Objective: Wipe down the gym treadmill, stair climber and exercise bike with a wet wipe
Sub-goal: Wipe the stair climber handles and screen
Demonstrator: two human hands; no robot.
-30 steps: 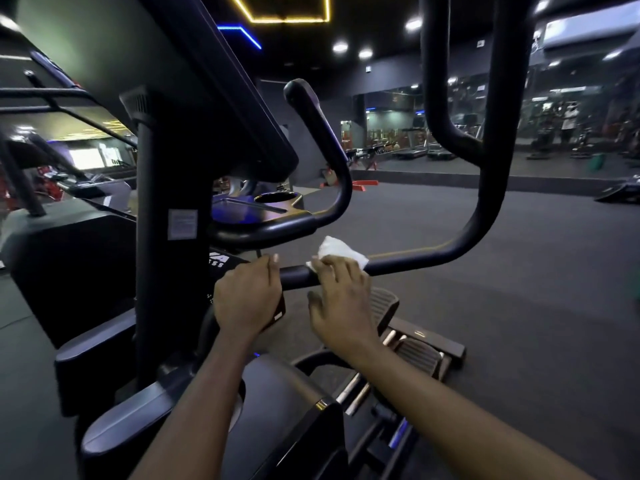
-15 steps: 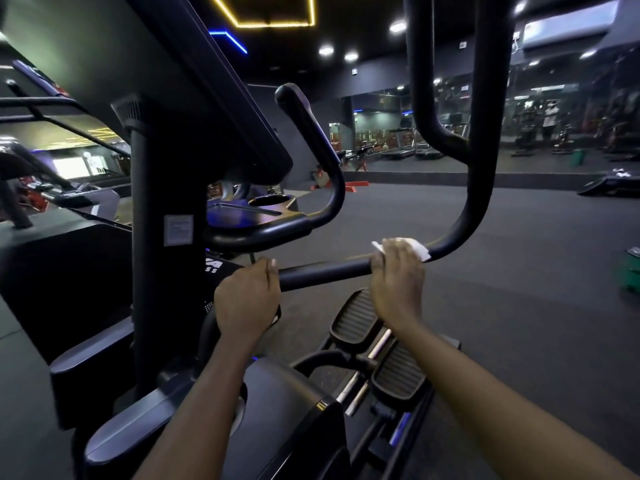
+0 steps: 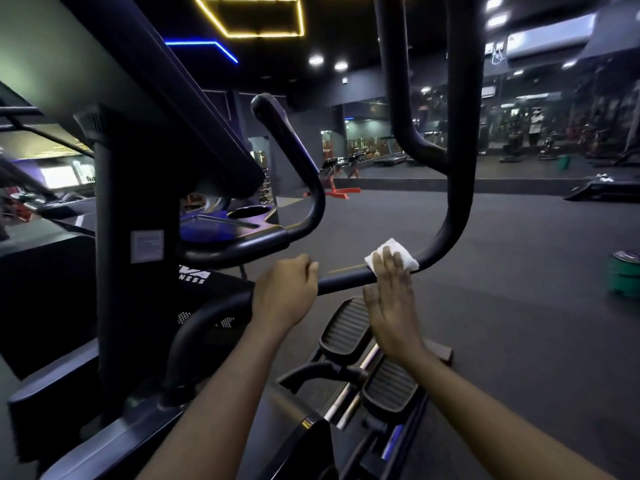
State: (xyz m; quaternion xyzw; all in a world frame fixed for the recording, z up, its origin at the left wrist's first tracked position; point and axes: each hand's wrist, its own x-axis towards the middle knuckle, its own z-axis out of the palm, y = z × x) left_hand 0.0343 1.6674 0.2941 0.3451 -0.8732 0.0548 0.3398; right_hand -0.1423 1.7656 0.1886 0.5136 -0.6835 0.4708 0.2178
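Scene was dim. Light came from yellow ceiling strip (image 3: 249, 15), blue strip (image 3: 204, 46), white spotlights (image 3: 316, 59). Straight lines bent at edges. Left margin was smeared; far background was soft.

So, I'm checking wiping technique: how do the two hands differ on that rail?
Left hand grips the handrail bare; right hand, fingers straight, presses the white wipe onto it. Left is nearer the post, right nearer the upward bend. Both are on the same rail.
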